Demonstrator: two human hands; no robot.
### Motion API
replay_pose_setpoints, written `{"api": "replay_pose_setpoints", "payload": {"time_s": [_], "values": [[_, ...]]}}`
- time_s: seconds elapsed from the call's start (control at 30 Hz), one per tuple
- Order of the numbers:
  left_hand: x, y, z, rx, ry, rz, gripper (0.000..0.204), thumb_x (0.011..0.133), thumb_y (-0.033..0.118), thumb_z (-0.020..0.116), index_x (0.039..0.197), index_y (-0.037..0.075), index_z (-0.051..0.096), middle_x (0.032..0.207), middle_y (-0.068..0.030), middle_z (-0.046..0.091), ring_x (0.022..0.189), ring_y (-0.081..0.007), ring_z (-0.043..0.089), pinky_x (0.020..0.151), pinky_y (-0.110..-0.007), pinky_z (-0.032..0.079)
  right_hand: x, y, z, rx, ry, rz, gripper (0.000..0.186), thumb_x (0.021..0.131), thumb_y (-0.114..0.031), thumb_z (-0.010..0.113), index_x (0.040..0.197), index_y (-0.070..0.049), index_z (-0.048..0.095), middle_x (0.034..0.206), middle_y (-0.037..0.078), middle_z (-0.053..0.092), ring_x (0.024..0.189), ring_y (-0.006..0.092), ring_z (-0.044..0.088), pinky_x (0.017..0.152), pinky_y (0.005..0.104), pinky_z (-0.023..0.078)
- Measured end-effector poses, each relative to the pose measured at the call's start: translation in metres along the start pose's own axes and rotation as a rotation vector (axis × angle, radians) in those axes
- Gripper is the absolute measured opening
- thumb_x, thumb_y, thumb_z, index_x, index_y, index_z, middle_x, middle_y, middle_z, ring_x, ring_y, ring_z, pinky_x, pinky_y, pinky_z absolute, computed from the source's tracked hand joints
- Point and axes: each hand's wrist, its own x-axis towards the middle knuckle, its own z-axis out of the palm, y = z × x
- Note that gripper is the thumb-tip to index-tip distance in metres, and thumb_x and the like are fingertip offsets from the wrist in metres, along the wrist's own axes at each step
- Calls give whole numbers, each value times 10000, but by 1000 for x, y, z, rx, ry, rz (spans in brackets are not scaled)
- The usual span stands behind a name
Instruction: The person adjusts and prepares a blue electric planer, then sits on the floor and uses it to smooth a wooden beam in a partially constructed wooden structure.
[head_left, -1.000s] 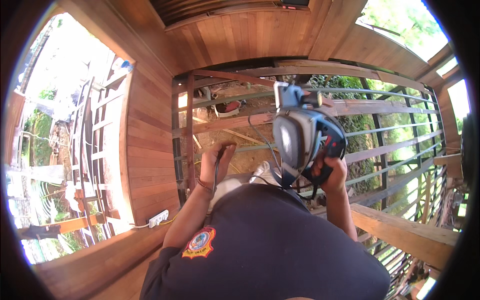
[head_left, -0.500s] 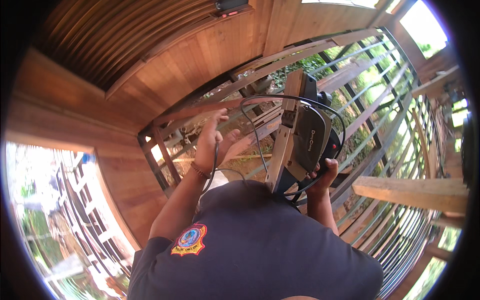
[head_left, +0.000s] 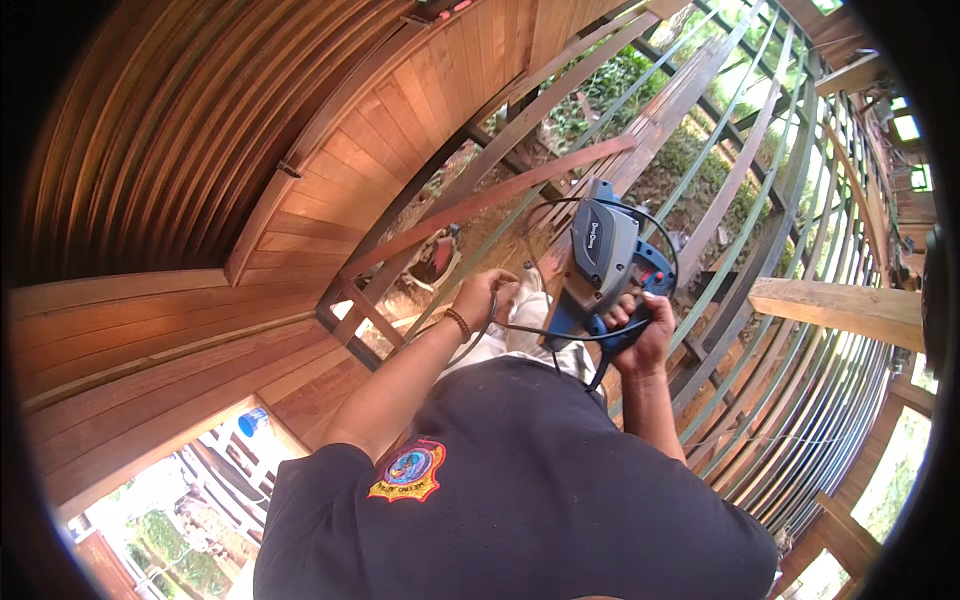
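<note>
My right hand (head_left: 645, 335) is wrapped round the rear handle of a blue and grey electric planer (head_left: 604, 250). The planer is held up in front of my body, with its side turned toward me. Its black cord (head_left: 545, 331) loops around the tool and runs across to my left hand (head_left: 487, 297). The fingers of that hand are curled closed on the cord, left of the planer, and a beaded bracelet (head_left: 458, 323) circles the wrist.
Below and ahead lies an open framework of long narrow slats (head_left: 740, 190) with ground showing through. A reddish plank (head_left: 500, 205) crosses it. A thick pale beam (head_left: 840, 312) juts in at the right; a wooden plank wall (head_left: 330, 205) rises at the left.
My left hand has come down from a raised, spread position and closed on the cord. The planer has turned and dropped slightly in my right hand. The view has swung round.
</note>
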Motion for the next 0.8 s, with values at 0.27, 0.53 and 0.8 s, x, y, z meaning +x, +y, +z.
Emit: {"api": "replay_pose_setpoints", "payload": {"time_s": [0.27, 0.53, 0.8], "values": [[-50, -31, -122, -180, 518, -43, 258, 1065, 267, 647, 1041, 32, 750, 826, 17, 674, 760, -52, 576, 672, -242, 470, 70, -15, -61, -687, 506, -134, 135, 896, -179, 662, 877, -75, 578, 704, 59, 588, 530, 185, 588, 499, 339, 510], [-5, 72, -208, -220, 722, 87, 361, 1122, 336, 543, 1104, 23, 722, 672, 82, 439, 612, -18, 376, 556, -206, 267, 103, -24, -105, -768, 618, -98, 160, 865, -162, 689, 926, -34, 613, 689, 62, 588, 457, 170, 565, 420, 337, 475], [87, 84, -221, 0, 345, 202, 331, 1111, 319, 593, 1054, 22, 728, 704, 82, 482, 645, -18, 419, 583, -205, 312, 90, -5, -85, -623, 642, -233, 282, 857, -70, 703, 1118, -43, 599, 723, 36, 607, 551, 157, 599, 476, 322, 493]]}}
